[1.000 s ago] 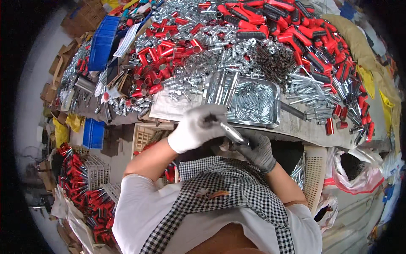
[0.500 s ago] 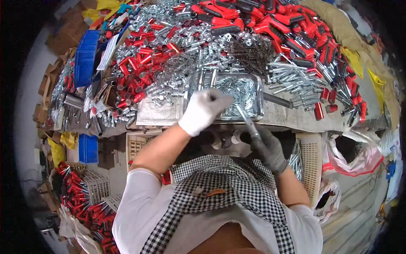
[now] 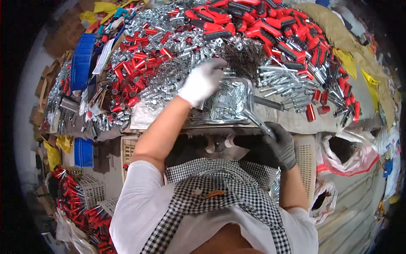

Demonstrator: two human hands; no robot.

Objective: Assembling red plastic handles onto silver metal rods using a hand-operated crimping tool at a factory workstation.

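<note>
My right hand [image 3: 281,146], in a grey glove, is closed round a slim silvery metal tube [image 3: 256,121]. The tube slants up and left over the edge of a metal tray [image 3: 250,91] holding many small pins [image 3: 228,101]. My left hand [image 3: 202,82], in a white glove with greyed fingertips, is over the tray's far left corner, at the near edge of the heaped parts. Its fingers are curled together beside the dark coil springs [image 3: 239,59]; whatever lies between them is hidden.
Red tool bodies with black grips [image 3: 270,29] are heaped at the back right. Red sleeves [image 3: 137,63] and small metal parts cover the left. A dark rod [image 3: 269,103] lies right of the tray. A blue bin [image 3: 82,61] stands far left; a cream crate [image 3: 304,156] sits below the table.
My left hand has moved away from the tube, up and over to the pile by the springs. My right hand has shifted slightly right, still with the tube.
</note>
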